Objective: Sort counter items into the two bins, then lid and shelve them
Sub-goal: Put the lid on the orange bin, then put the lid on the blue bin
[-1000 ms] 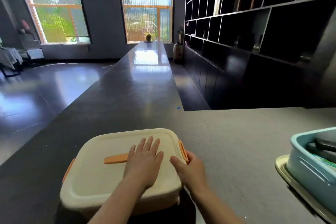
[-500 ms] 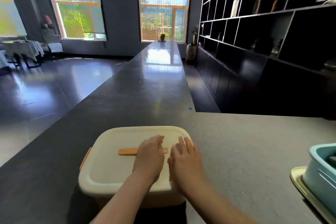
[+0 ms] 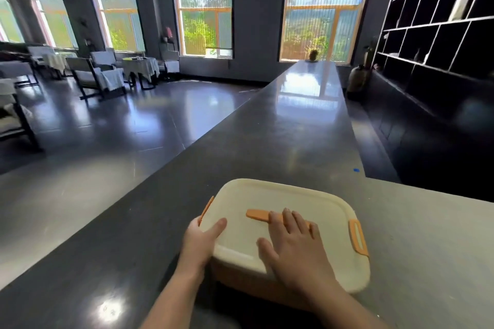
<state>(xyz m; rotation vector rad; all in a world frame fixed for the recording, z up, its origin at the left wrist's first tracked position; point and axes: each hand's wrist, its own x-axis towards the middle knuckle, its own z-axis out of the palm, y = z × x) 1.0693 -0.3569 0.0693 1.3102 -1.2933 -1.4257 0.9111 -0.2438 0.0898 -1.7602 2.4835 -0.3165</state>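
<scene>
A cream bin with its lid (image 3: 280,195) on sits on the dark counter (image 3: 294,128) right in front of me. The lid has an orange handle (image 3: 258,214) along its middle, an orange latch (image 3: 207,207) at the left end and another latch (image 3: 358,238) at the right end. My left hand (image 3: 200,240) holds the lid's left corner beside the left latch, thumb on top and fingers hidden down the side. My right hand (image 3: 294,246) lies flat on the lid, fingers spread over the handle's right part.
The counter runs far ahead to a small potted plant (image 3: 313,55) by a window. Dark open shelving (image 3: 441,35) lines the right wall, across an aisle. Tables and chairs (image 3: 107,72) stand at the left on a glossy floor. A blue mark (image 3: 356,170) sits on the counter edge.
My left hand went from the lid's middle to its left corner. My right hand left the right latch and now rests on the lid. My view swung left, so the teal bin is out of sight.
</scene>
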